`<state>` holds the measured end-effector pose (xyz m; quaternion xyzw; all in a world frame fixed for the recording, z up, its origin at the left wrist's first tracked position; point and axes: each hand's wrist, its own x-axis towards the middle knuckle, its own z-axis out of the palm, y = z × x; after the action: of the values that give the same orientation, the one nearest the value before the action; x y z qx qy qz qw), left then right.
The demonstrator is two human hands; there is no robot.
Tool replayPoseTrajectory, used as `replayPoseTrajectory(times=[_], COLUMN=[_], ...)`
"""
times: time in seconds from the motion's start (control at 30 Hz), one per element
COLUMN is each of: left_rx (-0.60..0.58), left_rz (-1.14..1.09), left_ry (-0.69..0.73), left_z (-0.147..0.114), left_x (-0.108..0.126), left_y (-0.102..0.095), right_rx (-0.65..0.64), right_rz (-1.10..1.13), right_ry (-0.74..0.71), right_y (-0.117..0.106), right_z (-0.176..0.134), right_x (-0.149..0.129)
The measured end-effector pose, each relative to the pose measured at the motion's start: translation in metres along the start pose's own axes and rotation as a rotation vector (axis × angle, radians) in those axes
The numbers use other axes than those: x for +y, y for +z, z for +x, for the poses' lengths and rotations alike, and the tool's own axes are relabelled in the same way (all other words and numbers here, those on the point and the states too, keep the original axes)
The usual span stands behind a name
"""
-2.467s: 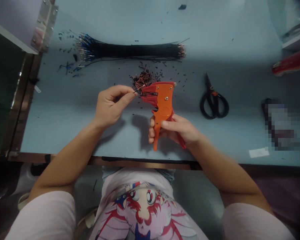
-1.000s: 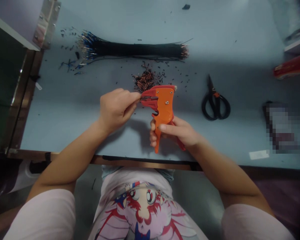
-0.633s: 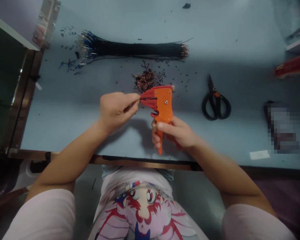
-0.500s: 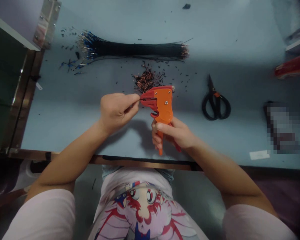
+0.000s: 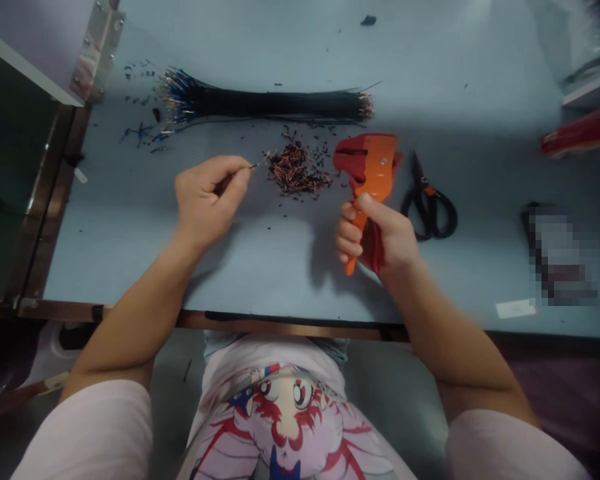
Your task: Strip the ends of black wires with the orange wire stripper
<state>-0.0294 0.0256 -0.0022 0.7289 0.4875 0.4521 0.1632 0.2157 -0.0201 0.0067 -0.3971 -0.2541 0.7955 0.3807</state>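
Between the thumb and forefinger of my left hand is a short wire, its thin end pointing right. My right hand is wrapped round the handles of an orange and red wire stripper, held over the table with its jaws facing left. The stripper is apart from the wire. A pile of cut wire ends, copper and black, lies between my hands. Behind it stretches a long bundle of black wires, with blue and metal tips at the left and copper ends at the right.
Black-handled scissors lie just right of the stripper. Farther right are a blurred-out dark object, a white label and a red object. Loose blue-tipped pieces lie left of the bundle.
The stripper has moved up and right, away from the wire. My left hand has drawn back left and up with the wire, whose end was in the jaws. More of the pile shows.
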Motion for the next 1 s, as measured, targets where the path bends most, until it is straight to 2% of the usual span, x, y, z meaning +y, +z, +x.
replayPoseTrajectory(times=[0.17,0.3,0.5,0.63,0.83,1.0], left_rx=[-0.035,-0.084,-0.234,-0.249,-0.237,-0.291], left_rz=[-0.221,-0.379,-0.56,-0.582,-0.496,-0.599], left_ry=[-0.139,-0.239,-0.373,-0.393,-0.377,-0.407], left_z=[0.001,-0.002,-0.01,-0.021,-0.031,-0.032], left_x=[-0.003,0.001,0.011,0.019,0.025,0.028], left_y=[0.008,0.015,0.023,0.03,0.042,0.044], right_rx=[0.018,-0.057,-0.167,-0.252,-0.376,-0.407], right_rz=[-0.06,-0.039,0.068,0.111,0.172,0.155], right_ry=[0.11,0.142,0.167,0.196,0.239,0.241], right_y=[-0.005,-0.003,0.0,-0.001,0.001,0.005], right_z=[0.002,0.003,0.005,0.006,0.004,0.0], right_x=[0.002,0.012,0.017,0.021,0.024,0.024])
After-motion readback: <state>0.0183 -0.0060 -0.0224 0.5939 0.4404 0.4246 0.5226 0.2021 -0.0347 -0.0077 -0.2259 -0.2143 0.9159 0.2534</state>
